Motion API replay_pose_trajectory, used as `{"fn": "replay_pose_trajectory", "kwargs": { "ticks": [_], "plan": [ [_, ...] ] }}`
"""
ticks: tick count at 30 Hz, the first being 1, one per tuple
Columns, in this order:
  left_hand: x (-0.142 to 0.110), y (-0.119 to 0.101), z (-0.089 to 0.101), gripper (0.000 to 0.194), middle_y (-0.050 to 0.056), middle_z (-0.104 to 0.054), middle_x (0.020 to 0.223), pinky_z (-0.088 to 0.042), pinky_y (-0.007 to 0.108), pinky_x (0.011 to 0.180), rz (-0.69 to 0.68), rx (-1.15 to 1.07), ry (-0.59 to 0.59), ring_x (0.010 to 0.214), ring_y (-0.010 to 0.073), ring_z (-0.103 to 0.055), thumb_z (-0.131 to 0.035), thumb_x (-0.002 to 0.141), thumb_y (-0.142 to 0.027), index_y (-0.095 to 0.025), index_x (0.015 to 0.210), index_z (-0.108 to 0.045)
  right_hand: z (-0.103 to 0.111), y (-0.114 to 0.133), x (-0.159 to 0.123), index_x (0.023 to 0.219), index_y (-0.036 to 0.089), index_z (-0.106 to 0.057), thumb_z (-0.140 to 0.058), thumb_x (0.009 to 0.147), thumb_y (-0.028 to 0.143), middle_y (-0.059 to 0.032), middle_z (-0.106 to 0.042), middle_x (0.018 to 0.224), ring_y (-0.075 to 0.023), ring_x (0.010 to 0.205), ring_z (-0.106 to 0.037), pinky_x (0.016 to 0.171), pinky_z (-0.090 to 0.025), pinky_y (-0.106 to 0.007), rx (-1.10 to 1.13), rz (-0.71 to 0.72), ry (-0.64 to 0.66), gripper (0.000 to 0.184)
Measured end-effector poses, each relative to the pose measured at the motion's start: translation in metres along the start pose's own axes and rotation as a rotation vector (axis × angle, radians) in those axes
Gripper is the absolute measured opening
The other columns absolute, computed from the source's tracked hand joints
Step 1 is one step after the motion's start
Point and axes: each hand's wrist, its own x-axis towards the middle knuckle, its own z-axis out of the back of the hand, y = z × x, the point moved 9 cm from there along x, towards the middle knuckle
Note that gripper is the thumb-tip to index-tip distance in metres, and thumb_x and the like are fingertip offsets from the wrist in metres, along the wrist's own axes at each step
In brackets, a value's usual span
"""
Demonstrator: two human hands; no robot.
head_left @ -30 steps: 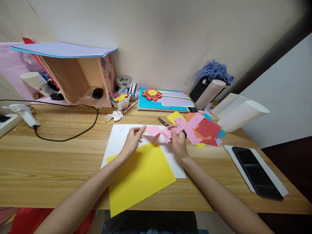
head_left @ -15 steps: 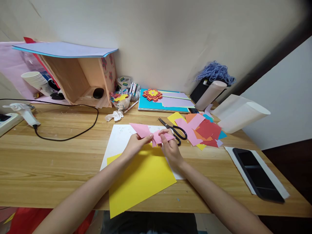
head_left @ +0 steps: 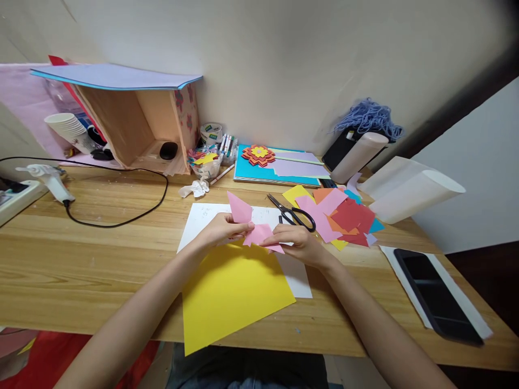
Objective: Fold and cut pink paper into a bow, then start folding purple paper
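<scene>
Both my hands hold a pink cut-paper shape (head_left: 252, 224) just above the desk. My left hand (head_left: 221, 231) pinches its left side and my right hand (head_left: 298, 242) pinches its right side, fingers closed on the paper. Under them lie a yellow paper sheet (head_left: 231, 292) and a white sheet (head_left: 203, 216). Black-handled scissors (head_left: 292, 214) rest just beyond my right hand.
A pile of coloured paper squares (head_left: 340, 216) lies right of the scissors. A black phone (head_left: 438, 294) sits at the right edge, a glue gun (head_left: 51, 181) with a black cable at the left. A wooden box (head_left: 133, 127), markers and a paper flower (head_left: 258, 155) line the wall.
The pink shape has come away from the paper pile toward me, over the yellow sheet. My right hand moved left off the scissors, and both hands now pinch the shape close together.
</scene>
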Motion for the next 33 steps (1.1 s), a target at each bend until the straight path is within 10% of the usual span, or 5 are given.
{"fn": "replay_pose_trajectory", "kwargs": {
  "ticks": [13,33],
  "plan": [
    [0.009,0.015,-0.002,0.042,0.01,-0.068,0.08,-0.045,0.029,0.068,-0.077,0.03,-0.025,0.073,0.0192,-0.062,-0.073,0.056,-0.042,-0.01,0.083,-0.068,0.001,-0.008,0.003,0.073,0.028,-0.071,-0.052,0.084,0.036,-0.0028,-0.046,0.12,-0.0248,0.114,-0.037,0.099,-0.027,-0.046,-0.037,-0.201,-0.106,0.023],
    [0.002,0.003,-0.007,0.032,0.006,-0.068,0.074,-0.044,0.026,0.068,-0.209,0.091,-0.067,0.072,0.0173,-0.061,-0.064,0.066,-0.042,-0.013,0.079,-0.068,-0.008,-0.03,-0.001,0.072,0.023,-0.067,-0.046,0.087,0.038,-0.0047,-0.053,0.1,-0.0208,0.107,-0.045,0.099,-0.029,-0.041,0.126,-0.423,-0.188,0.03]
  ]
}}
